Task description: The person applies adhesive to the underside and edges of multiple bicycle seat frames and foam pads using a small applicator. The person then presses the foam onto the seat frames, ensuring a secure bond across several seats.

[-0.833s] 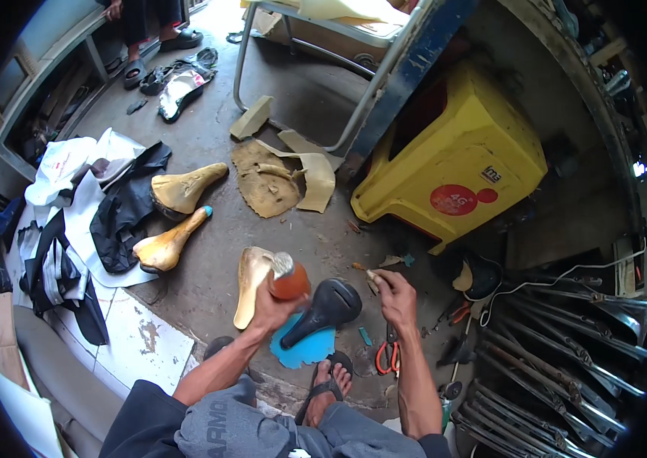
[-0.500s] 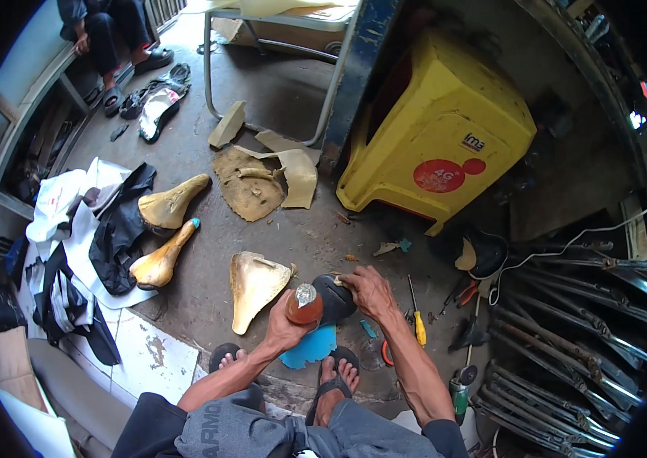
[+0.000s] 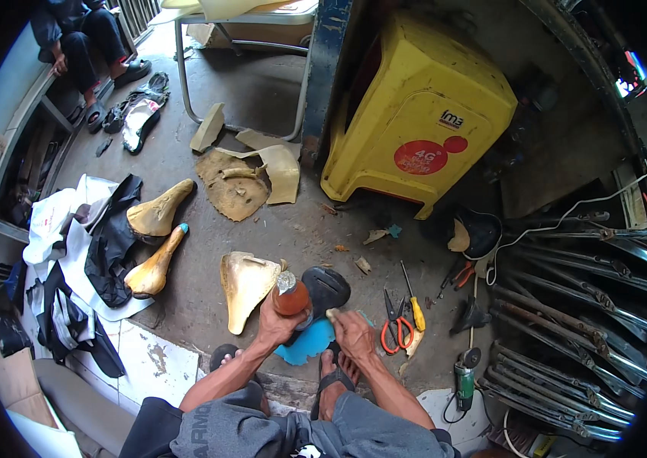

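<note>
My left hand (image 3: 279, 327) is closed around an orange-brown, bottle-like container (image 3: 290, 298) with a crinkled silvery top. Beside it lies a black, rounded bicycle saddle (image 3: 328, 291); whether my left fingers also touch it is hidden. My right hand (image 3: 355, 336) is pinched near the saddle's lower edge, with a small yellowish bit (image 3: 331, 314) at the fingertips. Below both hands, a torn blue sheet (image 3: 306, 345) rests on the ground by my feet. To the left sits a cream saddle-shaped piece (image 3: 247, 288).
Orange-handled scissors (image 3: 397, 334) and a yellow screwdriver (image 3: 417, 311) lie right of my hand. Further right are a green grinder (image 3: 464, 385) and stacked metal tubes (image 3: 567, 343). A yellow stool (image 3: 422, 107) stands ahead. Two yellowed saddle pieces (image 3: 157, 267) lie left. Another person (image 3: 83, 46) sits far left.
My right hand has moved down from the saddle's upper right edge, and the scissors now show fully. My left hand keeps hold of the container. The whole view has shifted slightly.
</note>
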Motion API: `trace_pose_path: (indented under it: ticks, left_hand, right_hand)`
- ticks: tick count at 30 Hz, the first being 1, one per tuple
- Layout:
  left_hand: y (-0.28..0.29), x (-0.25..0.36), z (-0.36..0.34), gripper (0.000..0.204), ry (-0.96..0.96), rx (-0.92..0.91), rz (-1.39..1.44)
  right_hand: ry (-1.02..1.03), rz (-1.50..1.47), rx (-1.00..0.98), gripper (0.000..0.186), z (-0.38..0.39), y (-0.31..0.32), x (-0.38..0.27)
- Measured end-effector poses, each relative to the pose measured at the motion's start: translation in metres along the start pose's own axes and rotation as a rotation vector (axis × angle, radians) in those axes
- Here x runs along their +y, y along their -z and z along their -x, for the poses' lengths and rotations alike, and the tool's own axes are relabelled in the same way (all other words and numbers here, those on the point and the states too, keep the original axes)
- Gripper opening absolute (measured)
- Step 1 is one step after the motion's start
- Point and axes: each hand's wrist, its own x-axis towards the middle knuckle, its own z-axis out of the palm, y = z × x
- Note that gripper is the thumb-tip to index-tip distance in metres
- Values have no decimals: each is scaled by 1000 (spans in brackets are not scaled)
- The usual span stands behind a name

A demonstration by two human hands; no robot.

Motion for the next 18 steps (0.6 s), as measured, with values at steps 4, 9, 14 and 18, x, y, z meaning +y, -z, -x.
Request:
trace_pose_path:
  ticks: [4, 9, 14, 18]
  left_hand:
    - [6, -12, 5, 63, -28, 87, -63]
    - [20, -47, 2, 61, 10, 155, 48]
    - [31, -55, 17, 61, 46, 204, 55]
    - [39, -75, 38, 53, -31, 209, 35]
  right_hand:
    - [-78, 23, 210, 13, -27, 13, -21]
    - [170, 7, 59, 5, 1, -29, -4]
    - [132, -8, 145, 15, -41, -2, -34]
    - [145, 169, 15, 4, -54, -19, -34]
